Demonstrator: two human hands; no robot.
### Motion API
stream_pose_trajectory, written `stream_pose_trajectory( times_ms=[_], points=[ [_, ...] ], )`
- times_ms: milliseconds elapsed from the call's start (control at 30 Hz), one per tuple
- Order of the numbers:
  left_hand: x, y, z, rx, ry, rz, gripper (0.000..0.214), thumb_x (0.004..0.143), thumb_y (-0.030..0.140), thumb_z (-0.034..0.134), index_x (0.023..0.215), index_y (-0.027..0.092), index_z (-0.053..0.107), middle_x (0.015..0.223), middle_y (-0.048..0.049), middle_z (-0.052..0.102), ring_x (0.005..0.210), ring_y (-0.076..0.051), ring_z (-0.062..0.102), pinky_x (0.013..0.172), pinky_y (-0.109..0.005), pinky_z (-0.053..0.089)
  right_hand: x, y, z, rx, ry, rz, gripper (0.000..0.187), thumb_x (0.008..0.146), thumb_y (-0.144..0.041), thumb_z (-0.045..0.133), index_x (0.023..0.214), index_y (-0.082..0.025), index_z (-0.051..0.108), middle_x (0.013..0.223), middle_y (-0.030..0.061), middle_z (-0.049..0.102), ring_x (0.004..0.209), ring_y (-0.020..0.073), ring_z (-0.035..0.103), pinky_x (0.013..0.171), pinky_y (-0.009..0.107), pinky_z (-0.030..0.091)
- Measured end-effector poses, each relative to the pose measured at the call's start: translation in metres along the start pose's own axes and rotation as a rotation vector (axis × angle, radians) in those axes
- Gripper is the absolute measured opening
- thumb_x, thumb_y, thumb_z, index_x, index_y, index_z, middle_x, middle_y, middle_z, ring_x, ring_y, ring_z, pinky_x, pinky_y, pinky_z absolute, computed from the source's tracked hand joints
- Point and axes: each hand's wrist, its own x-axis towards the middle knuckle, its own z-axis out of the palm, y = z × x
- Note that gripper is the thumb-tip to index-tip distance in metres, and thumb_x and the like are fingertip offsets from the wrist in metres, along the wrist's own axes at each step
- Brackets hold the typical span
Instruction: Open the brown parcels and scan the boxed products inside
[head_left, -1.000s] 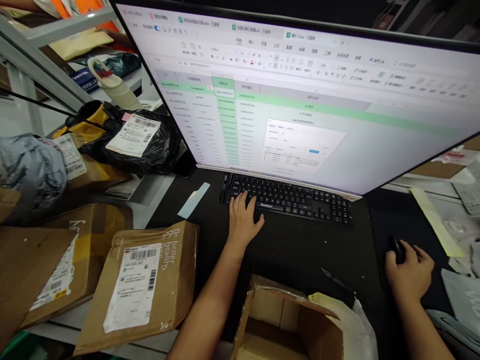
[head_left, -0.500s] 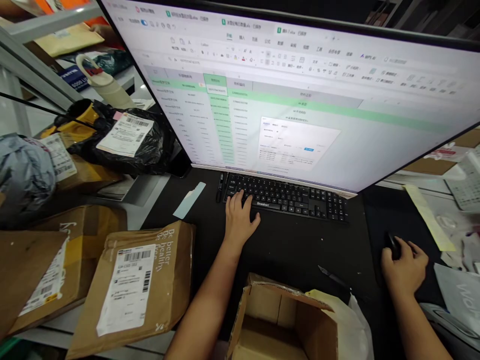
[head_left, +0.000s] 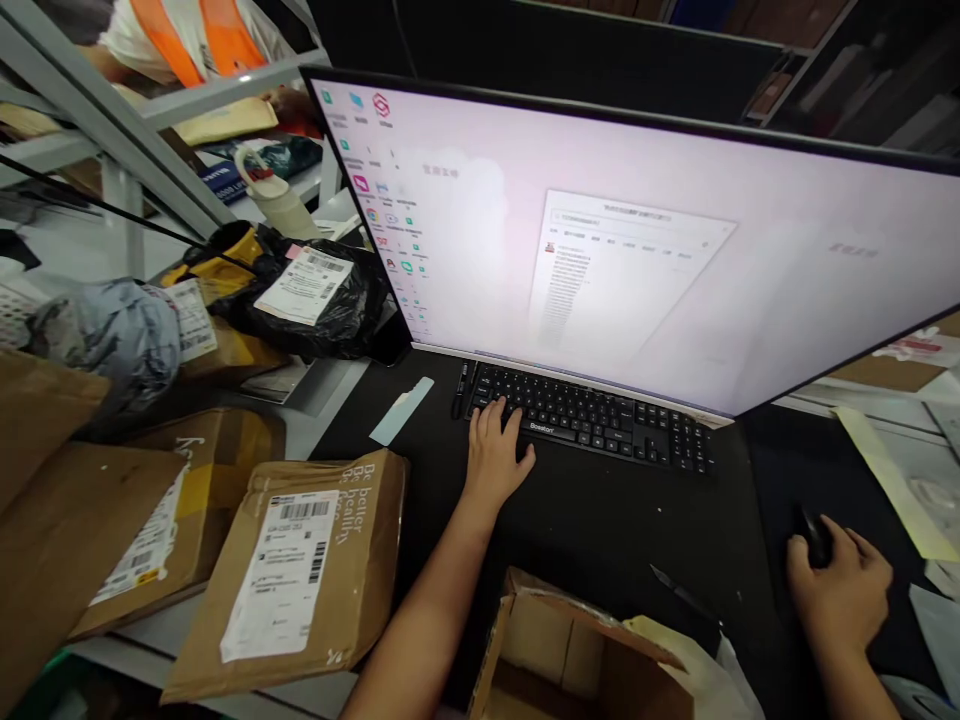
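Observation:
My left hand (head_left: 495, 458) rests on the near left part of a black keyboard (head_left: 592, 420), fingers stretched over the keys and thumb out to the side. At the right, my right hand (head_left: 844, 590) is curled round a black computer mouse (head_left: 814, 535) on a dark mouse pad (head_left: 787, 460). Behind the keyboard stands a wide monitor (head_left: 480, 240) showing desktop icons and a smaller window with a list. An open cardboard box (head_left: 551, 635) is between my forearms, and a utility knife (head_left: 684, 592) lies beyond it.
Taped cardboard parcels (head_left: 367, 560) with labels crowd the left side. Behind them are a black plastic-wrapped package (head_left: 367, 300) and a pale bottle (head_left: 281, 200). A light blue strip (head_left: 401, 412) lies left of the keyboard. A person in an orange vest (head_left: 225, 40) is beyond the metal frame.
On the monitor, the spreadsheet has given way to the desktop with a list window. The whole view has shifted, so things appear farther right. Both hands keep their places on keyboard and mouse.

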Motion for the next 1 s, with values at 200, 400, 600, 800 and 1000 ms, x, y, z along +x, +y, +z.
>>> stream_pose_trajectory(
  times_ms=[200, 400, 600, 800, 1000],
  points=[
    [-0.0005, -0.0010, -0.0009, -0.006, 0.012, -0.007, 0.054, 0.083, 0.028, 0.065, 0.135, 0.016, 0.056, 0.149, -0.0181, 0.047, 0.140, -0.035, 0.042, 0.123, -0.056, 0.027, 0.0019, 0.0016, 0.0020, 0.016, -0.020, -0.032, 0.063, 0.087, -0.056, 0.050, 0.135, -0.018, 0.062, 0.142, 0.0179, 0.053, 0.134, 0.0400, 0.048, 0.098, 0.055, 0.048],
    [-0.0008, -0.0017, -0.0005, -0.018, 0.009, -0.009, 0.053, 0.084, 0.028, 0.065, 0.135, 0.016, 0.056, 0.149, -0.0174, 0.047, 0.141, -0.034, 0.041, 0.124, -0.055, 0.026, 0.0009, -0.0039, -0.0018, -0.029, -0.009, -0.017, 0.058, 0.085, -0.056, 0.050, 0.129, -0.022, 0.066, 0.136, 0.0153, 0.058, 0.128, 0.0385, 0.054, 0.092, 0.051, 0.051],
    [-0.0005, -0.0021, -0.0004, -0.025, 0.001, -0.012, 0.054, 0.083, 0.028, 0.065, 0.135, 0.016, 0.056, 0.149, -0.0172, 0.046, 0.141, -0.034, 0.041, 0.124, -0.055, 0.025, -0.0002, -0.0056, -0.0027, -0.059, -0.006, 0.008, 0.057, 0.085, -0.056, 0.050, 0.128, -0.023, 0.067, 0.137, 0.0142, 0.058, 0.127, 0.0385, 0.056, 0.090, 0.050, 0.052],
    [0.0002, -0.0025, 0.0002, -0.023, 0.001, -0.011, 0.053, 0.084, 0.028, 0.065, 0.135, 0.016, 0.056, 0.150, -0.0174, 0.046, 0.141, -0.034, 0.041, 0.124, -0.055, 0.025, 0.0002, -0.0050, -0.0023, -0.063, -0.008, 0.004, 0.057, 0.085, -0.054, 0.050, 0.127, -0.021, 0.067, 0.137, 0.0155, 0.058, 0.127, 0.0386, 0.055, 0.088, 0.050, 0.051],
    [0.0009, -0.0024, 0.0010, -0.024, 0.001, -0.002, 0.053, 0.084, 0.027, 0.065, 0.135, 0.013, 0.056, 0.148, -0.0188, 0.047, 0.140, -0.034, 0.041, 0.124, -0.055, 0.025, 0.0014, -0.0002, 0.0032, -0.049, 0.043, -0.019, 0.057, 0.083, -0.051, 0.052, 0.126, -0.019, 0.068, 0.135, 0.0168, 0.059, 0.125, 0.0386, 0.057, 0.087, 0.049, 0.051]
  ],
)
